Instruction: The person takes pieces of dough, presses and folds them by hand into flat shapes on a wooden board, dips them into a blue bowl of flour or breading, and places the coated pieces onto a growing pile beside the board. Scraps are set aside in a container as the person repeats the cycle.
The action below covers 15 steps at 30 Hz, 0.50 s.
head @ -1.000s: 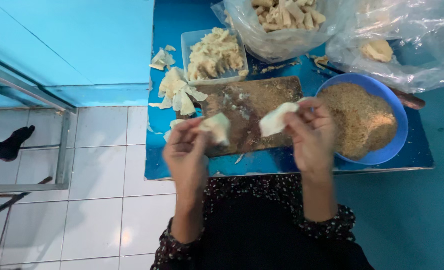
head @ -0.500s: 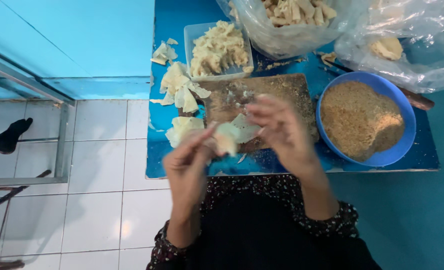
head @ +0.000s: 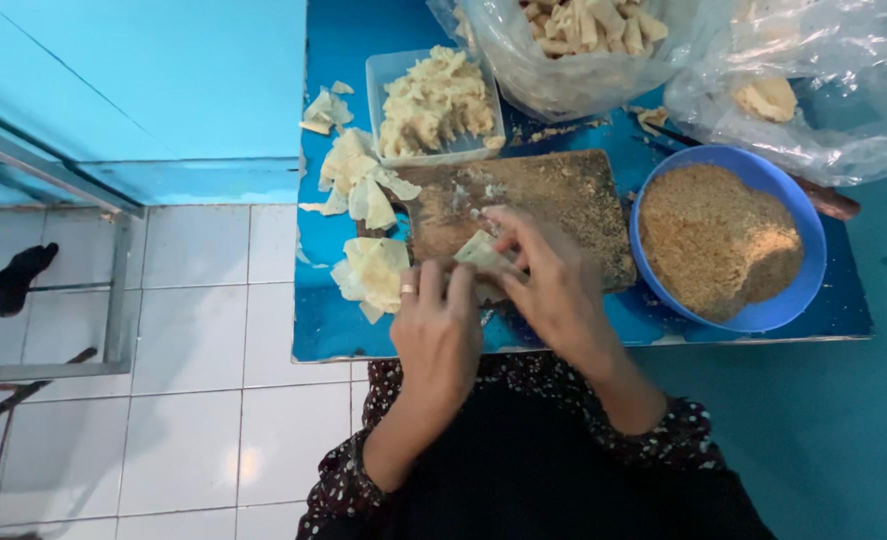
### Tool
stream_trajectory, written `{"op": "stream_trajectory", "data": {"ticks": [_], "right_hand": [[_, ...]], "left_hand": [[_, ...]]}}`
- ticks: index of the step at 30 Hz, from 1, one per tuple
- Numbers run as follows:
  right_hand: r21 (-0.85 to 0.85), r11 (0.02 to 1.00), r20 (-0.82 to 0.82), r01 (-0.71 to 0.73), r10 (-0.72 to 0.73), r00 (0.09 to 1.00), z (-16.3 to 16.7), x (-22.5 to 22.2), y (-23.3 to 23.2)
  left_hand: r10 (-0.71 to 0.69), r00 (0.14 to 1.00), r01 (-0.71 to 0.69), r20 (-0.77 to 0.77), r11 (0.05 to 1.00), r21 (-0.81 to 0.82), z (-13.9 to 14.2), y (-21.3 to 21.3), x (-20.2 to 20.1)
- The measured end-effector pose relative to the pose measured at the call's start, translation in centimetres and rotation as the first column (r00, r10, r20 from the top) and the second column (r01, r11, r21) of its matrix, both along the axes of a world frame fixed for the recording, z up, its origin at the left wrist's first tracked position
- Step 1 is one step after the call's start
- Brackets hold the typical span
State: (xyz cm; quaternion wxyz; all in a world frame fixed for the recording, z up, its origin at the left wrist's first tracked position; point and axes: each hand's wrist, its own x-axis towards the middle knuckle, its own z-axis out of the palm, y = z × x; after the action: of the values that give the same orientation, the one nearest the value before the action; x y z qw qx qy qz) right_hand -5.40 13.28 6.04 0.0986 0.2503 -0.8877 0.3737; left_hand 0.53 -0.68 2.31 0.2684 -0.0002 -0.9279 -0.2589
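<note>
My left hand (head: 436,325) and my right hand (head: 549,275) meet over the near edge of a worn wooden board (head: 554,195). Together they pinch a pale thin wrapper piece (head: 481,250), folded between the fingertips. A ring shows on my left hand. Just left of my left hand lies a small pile of pale wrapper pieces (head: 372,270) on the blue table (head: 344,330). More wrapper pieces (head: 359,180) lie further back beside the board.
A blue bowl of brown crumbs (head: 729,240) stands right of the board. Behind the board are a clear tub of pale filling (head: 434,100) and a plastic bag of rolled pieces (head: 584,40). Another clear bag (head: 814,90) lies at the back right. White floor tiles (head: 194,330) lie left.
My hands held separate pale pieces apart one second ago. They have come together over the board's near edge and now fold a single wrapper piece between them.
</note>
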Motion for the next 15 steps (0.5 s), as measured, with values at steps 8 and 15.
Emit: {"op": "stream_trajectory", "data": {"ticks": [8,15], "right_hand": [[0.514,0.855,-0.410,0.069,0.175,0.895,3.0,-9.2,-1.7],[0.670,0.713,-0.514,0.205,0.247,0.822,1.9,-12.2,-3.8]], "left_hand": [[-0.203,0.969,0.188,-0.144,0.976,-0.112,-0.9,-0.5,-0.1],[-0.215,0.967,0.195,-0.138,0.970,-0.147,-1.6,-0.6,0.3]]}}
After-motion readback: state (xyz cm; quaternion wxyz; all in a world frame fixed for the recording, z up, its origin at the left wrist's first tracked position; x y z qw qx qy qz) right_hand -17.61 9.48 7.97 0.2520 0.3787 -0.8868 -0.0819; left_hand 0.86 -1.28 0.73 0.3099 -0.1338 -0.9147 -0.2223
